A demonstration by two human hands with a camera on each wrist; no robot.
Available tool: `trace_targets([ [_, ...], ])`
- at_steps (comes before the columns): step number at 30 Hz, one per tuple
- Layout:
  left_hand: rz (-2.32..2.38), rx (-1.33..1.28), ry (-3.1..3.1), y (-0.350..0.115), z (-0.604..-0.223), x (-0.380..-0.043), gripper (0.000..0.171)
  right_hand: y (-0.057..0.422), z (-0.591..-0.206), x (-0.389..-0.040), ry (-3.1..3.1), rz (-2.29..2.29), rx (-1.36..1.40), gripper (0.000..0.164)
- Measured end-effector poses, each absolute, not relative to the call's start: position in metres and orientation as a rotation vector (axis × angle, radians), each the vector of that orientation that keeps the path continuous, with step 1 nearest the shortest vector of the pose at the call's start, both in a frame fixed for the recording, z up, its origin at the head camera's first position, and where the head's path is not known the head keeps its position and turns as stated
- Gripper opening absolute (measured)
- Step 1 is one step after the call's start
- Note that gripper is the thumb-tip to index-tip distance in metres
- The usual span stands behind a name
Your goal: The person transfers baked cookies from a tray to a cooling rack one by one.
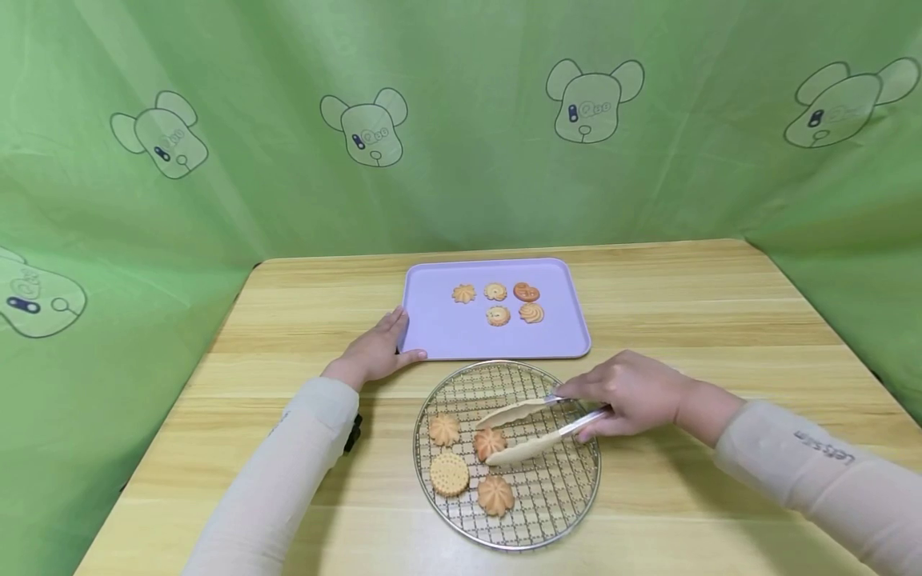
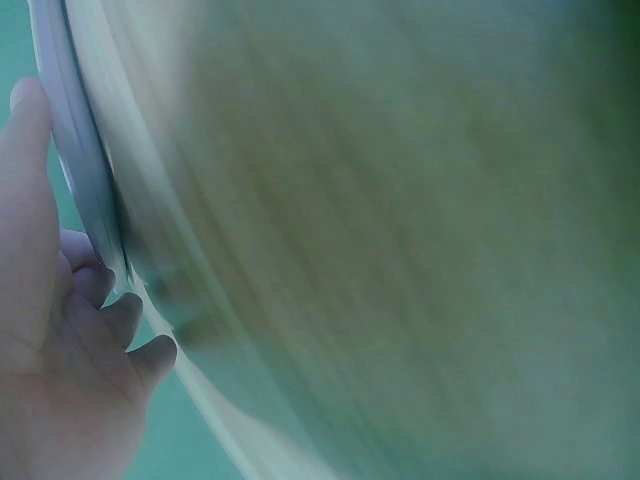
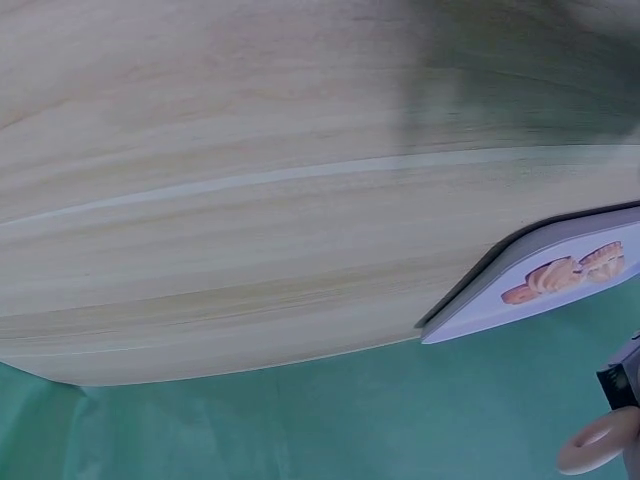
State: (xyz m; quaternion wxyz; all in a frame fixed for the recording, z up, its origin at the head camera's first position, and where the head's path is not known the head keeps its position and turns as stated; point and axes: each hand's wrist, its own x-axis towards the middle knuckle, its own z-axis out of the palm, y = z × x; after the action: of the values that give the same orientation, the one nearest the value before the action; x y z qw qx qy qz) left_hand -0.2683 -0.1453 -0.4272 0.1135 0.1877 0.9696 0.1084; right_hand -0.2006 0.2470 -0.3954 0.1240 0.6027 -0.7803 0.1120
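My right hand [image 1: 634,394] grips a pair of tongs [image 1: 529,448] with metal arms and cream tips. The tips stand apart on either side of a flower-shaped cookie [image 1: 491,444] on a round wire rack [image 1: 576,500]. Around it lie another flower cookie [image 1: 444,430], a round dotted cookie [image 1: 450,475] and a darker flower cookie [image 1: 495,496]. My left hand [image 1: 374,350] rests at the near left corner of a lilac tray [image 1: 439,332], thumb along the front edge and fingers along the left side. The left wrist view shows this hand [image 2: 60,300] beside the tray edge [image 2: 85,150].
Several cookies lie on the tray, among them a pretzel-shaped one [image 1: 527,292] and a swirled one [image 1: 531,313]. Tray and rack stand close together on a wooden table [image 1: 691,320]. A green curtain [image 1: 461,200] with bear-head drawings surrounds the table's back and sides.
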Motion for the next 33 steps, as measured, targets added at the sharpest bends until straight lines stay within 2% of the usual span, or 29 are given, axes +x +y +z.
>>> trace_targets([
  [19, 0.329, 0.557, 2.849, -0.1452, -0.4263, -0.2679, 0.091, 0.2441, -0.3951, -0.1995, -2.323, 0.274, 1.72, 0.063],
  [33, 0.325, 0.543, 2.841, -0.1451, -0.425, -0.2667, 0.092, 0.2407, -0.3906, -0.2022, -2.482, 0.24, 1.424, 0.075],
])
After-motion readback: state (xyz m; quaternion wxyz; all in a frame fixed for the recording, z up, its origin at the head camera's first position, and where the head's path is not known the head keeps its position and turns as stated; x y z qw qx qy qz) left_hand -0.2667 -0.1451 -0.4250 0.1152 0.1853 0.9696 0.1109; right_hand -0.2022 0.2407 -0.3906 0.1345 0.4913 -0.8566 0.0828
